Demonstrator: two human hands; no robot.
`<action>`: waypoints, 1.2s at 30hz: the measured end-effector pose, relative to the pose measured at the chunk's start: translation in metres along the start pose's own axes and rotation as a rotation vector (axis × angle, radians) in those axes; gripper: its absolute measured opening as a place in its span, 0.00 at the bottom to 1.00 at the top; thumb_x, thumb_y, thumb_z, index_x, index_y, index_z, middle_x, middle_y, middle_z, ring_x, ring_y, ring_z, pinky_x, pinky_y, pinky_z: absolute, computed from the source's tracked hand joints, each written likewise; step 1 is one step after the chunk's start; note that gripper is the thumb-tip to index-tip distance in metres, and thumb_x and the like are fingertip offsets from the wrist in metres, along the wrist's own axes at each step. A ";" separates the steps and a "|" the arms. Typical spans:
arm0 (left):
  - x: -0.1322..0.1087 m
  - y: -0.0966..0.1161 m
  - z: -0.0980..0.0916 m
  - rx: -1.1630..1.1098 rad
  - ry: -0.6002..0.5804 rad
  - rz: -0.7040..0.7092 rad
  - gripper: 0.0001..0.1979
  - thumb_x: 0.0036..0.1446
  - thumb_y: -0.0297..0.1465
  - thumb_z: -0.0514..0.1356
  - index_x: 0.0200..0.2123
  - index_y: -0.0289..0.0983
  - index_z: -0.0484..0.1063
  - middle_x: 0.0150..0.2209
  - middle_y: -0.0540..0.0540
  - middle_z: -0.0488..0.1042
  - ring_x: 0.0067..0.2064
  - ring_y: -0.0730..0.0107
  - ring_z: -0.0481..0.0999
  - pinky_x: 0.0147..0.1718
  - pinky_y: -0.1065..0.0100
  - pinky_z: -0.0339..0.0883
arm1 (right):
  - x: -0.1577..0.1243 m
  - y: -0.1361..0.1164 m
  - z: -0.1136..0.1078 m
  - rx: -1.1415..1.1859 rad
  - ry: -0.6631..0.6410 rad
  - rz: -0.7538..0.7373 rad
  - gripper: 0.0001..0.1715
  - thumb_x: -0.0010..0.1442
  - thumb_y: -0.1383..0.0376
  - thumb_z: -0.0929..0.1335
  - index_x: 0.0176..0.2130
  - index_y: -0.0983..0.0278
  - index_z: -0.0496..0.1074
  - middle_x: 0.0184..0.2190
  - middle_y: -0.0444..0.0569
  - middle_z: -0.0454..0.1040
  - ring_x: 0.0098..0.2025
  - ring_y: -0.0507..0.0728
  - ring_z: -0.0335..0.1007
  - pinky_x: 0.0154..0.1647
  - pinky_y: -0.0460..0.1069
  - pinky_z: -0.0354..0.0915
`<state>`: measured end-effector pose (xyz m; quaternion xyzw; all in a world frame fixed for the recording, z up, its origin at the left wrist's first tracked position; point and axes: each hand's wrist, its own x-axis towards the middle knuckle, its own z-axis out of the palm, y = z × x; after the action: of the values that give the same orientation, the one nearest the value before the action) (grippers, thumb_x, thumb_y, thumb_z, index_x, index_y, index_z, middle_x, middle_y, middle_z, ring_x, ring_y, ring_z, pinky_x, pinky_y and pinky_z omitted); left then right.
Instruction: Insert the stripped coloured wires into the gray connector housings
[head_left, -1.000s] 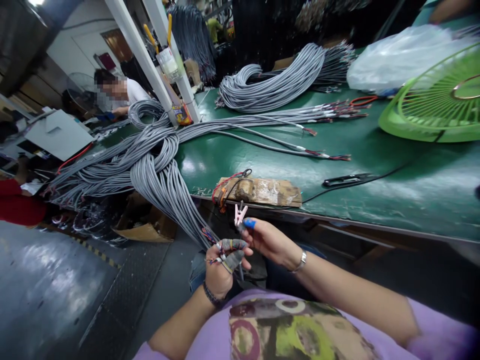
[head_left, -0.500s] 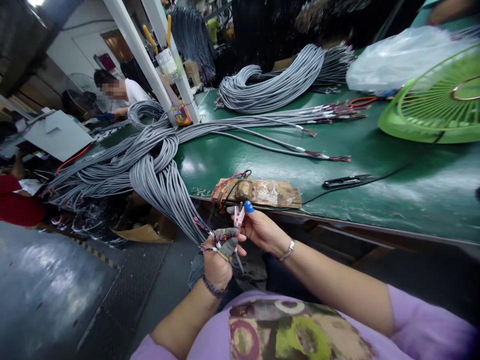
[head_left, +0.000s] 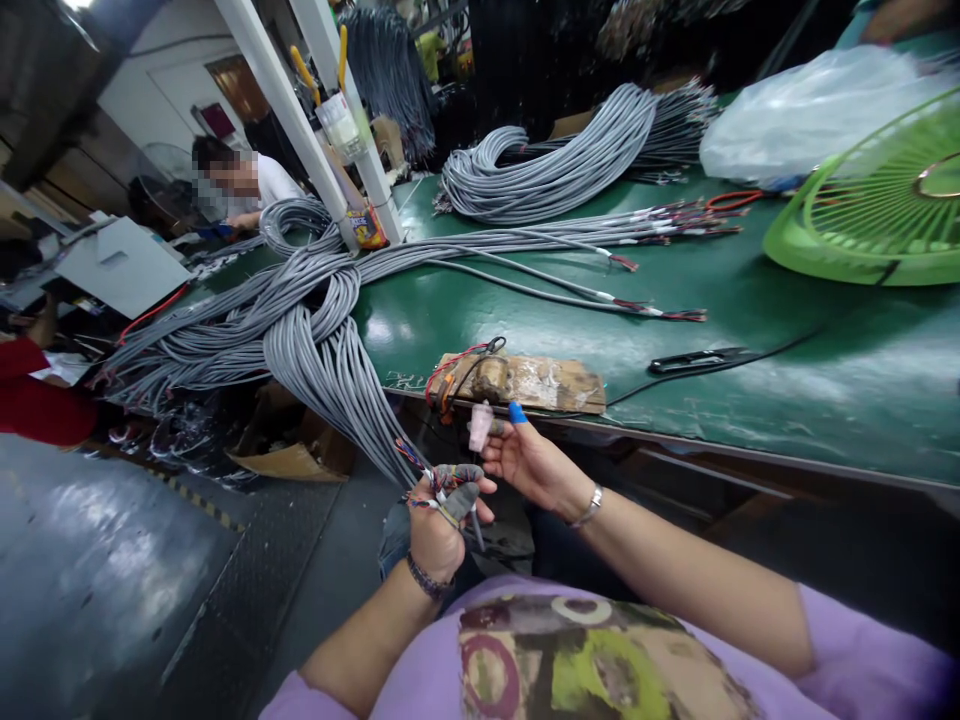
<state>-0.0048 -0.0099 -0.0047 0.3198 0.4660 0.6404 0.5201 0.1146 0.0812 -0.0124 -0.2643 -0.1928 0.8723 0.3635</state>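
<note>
My left hand [head_left: 442,520], with grey wraps on thumb and finger, is closed on the end of a grey cable whose thin coloured wires [head_left: 409,455] fan out. Just to its right, my right hand [head_left: 532,465] has its fingers apart and its blue-covered thumb [head_left: 517,412] raised. A small pink clip [head_left: 481,427] stands at the fingertips of my right hand, below the left end of a wooden block [head_left: 555,385]. Black, red and orange leads [head_left: 448,390] are fixed to that block at the bench edge.
Grey cable bundles [head_left: 322,350] drape over the green bench [head_left: 420,310]. Black snips [head_left: 694,360], a coiled bundle [head_left: 555,185], a plastic bag [head_left: 795,120] and a green fan [head_left: 870,210] lie beyond. A person [head_left: 247,185] works behind the white posts.
My right hand has opened and moved slightly right, its thumb coming away from the pink clip. The clip has turned. My left hand keeps its hold, and the view has shifted a little.
</note>
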 end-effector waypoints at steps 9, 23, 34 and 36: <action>-0.002 -0.008 -0.009 0.043 -0.066 -0.138 0.16 0.49 0.37 0.62 0.38 0.31 0.75 0.38 0.35 0.78 0.34 0.62 0.78 0.18 0.76 0.54 | -0.030 -0.006 -0.021 -0.747 0.075 -0.245 0.21 0.51 0.49 0.69 0.33 0.64 0.72 0.29 0.47 0.73 0.28 0.51 0.65 0.30 0.47 0.63; -0.035 -0.008 -0.002 0.210 -0.262 -0.148 0.15 0.45 0.36 0.67 0.35 0.33 0.73 0.18 0.54 0.68 0.16 0.82 0.57 0.16 0.76 0.51 | -0.070 -0.003 0.028 -0.976 -0.303 -0.231 0.17 0.52 0.54 0.69 0.30 0.66 0.70 0.25 0.44 0.70 0.25 0.49 0.63 0.26 0.45 0.61; -0.037 0.002 -0.008 0.080 -0.151 -0.025 0.21 0.53 0.43 0.60 0.45 0.35 0.73 0.37 0.41 0.78 0.36 0.64 0.76 0.38 0.65 0.67 | -0.073 0.010 0.009 -0.895 -0.199 -0.307 0.13 0.50 0.57 0.69 0.29 0.65 0.73 0.25 0.44 0.72 0.29 0.53 0.65 0.34 0.48 0.63; -0.034 0.005 -0.006 0.205 -0.204 -0.036 0.21 0.52 0.43 0.61 0.44 0.35 0.74 0.33 0.43 0.78 0.30 0.68 0.74 0.31 0.68 0.67 | -0.073 0.013 0.010 -0.885 -0.256 -0.256 0.13 0.52 0.57 0.68 0.31 0.65 0.74 0.26 0.45 0.73 0.28 0.52 0.66 0.33 0.48 0.63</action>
<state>-0.0030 -0.0445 0.0004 0.4263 0.4794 0.5441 0.5408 0.1452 0.0171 0.0122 -0.2585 -0.6201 0.6799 0.2939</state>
